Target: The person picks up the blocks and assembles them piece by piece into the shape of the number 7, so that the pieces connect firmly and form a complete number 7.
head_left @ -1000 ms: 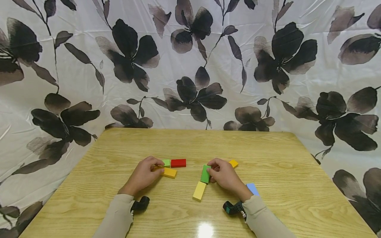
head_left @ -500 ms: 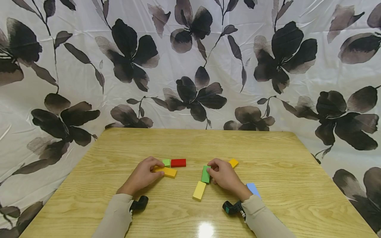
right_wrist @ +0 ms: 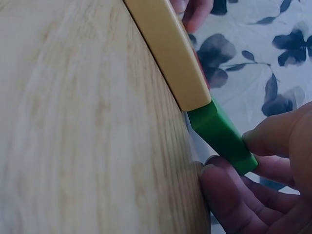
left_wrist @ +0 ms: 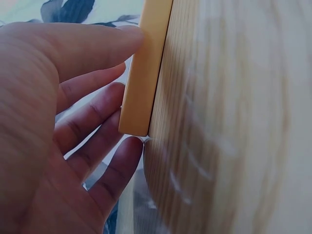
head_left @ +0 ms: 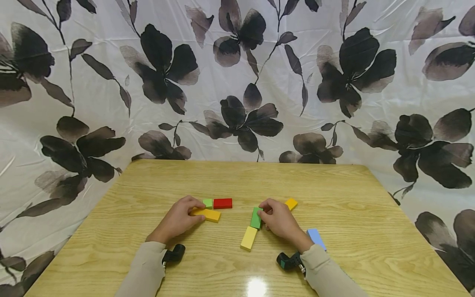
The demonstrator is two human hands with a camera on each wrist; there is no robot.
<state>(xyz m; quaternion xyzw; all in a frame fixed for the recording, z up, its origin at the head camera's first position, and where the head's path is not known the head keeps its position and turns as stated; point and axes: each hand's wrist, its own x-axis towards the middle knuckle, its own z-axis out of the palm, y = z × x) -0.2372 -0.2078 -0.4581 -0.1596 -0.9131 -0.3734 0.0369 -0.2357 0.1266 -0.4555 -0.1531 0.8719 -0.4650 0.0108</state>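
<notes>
My left hand (head_left: 180, 219) pinches an orange block (head_left: 212, 215) that lies flat on the table. In the left wrist view the thumb presses one long face of this orange block (left_wrist: 146, 78), with the other fingers on its far side. Just behind it, a light green block (head_left: 207, 203) sits end to end with a red block (head_left: 222, 203), partly hidden by the fingers. My right hand (head_left: 281, 219) holds a green block (head_left: 255, 217) between thumb and fingers. The near end of that green block (right_wrist: 222, 134) meets a pale yellow block (head_left: 248, 239), the two forming a slightly bent line.
Beyond the right hand lies another orange-yellow block (head_left: 291, 203), and a blue block (head_left: 316, 238) is partly covered by the right wrist. The wooden table (head_left: 237, 177) ends at a floral curtain (head_left: 252, 74) behind.
The left hand has slid slightly left along the orange block, so more of it shows. The right hand and green block have shifted a touch toward me.
</notes>
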